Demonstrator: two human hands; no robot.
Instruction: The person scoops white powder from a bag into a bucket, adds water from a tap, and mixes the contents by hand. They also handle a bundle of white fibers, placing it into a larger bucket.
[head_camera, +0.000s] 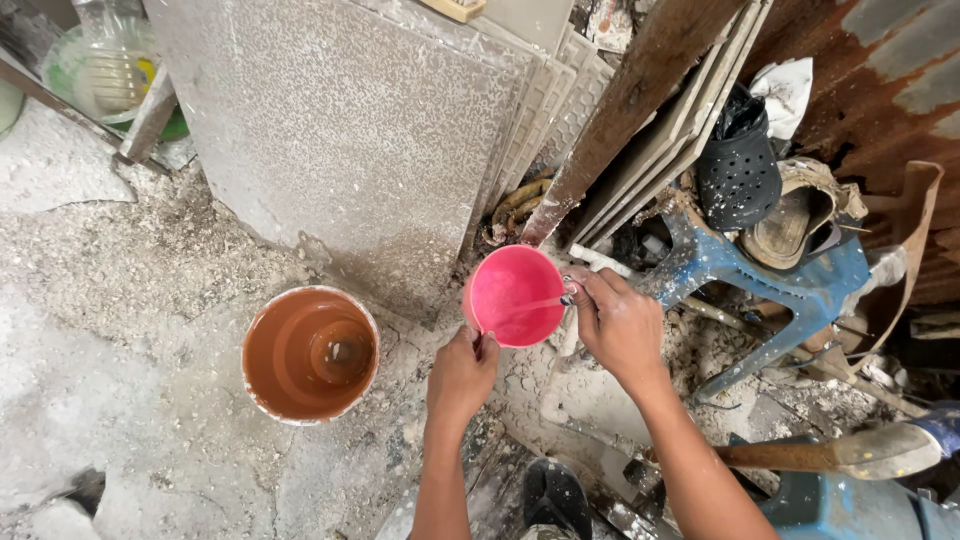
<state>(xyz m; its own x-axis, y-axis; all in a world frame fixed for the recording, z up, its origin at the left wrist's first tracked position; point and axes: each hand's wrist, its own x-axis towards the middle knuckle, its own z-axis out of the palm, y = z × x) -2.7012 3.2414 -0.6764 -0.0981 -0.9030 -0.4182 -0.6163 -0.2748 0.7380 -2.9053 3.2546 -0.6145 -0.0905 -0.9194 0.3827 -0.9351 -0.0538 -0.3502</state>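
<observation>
Head view: at centre frame, our left hand (462, 375) grips a pink cup (515, 295) upright by its near rim, while our right hand (620, 325) pinches a thin hose (568, 293) that streams water into it, beside a brown bucket (310, 353).

1. Both forearms were bare up to the lower frame edge; no sleeves, gloves or cuffs showed above the fingers.
2. The left hand (462, 375) wore no ring, watch or band that could be made out.
3. The right hand (620, 325) was equally unadorned, with pale dust and grit specks behind the fingers.
4. A dark sandal (555, 497) covered one foot, below the wrists, its strap dusted grey.
</observation>
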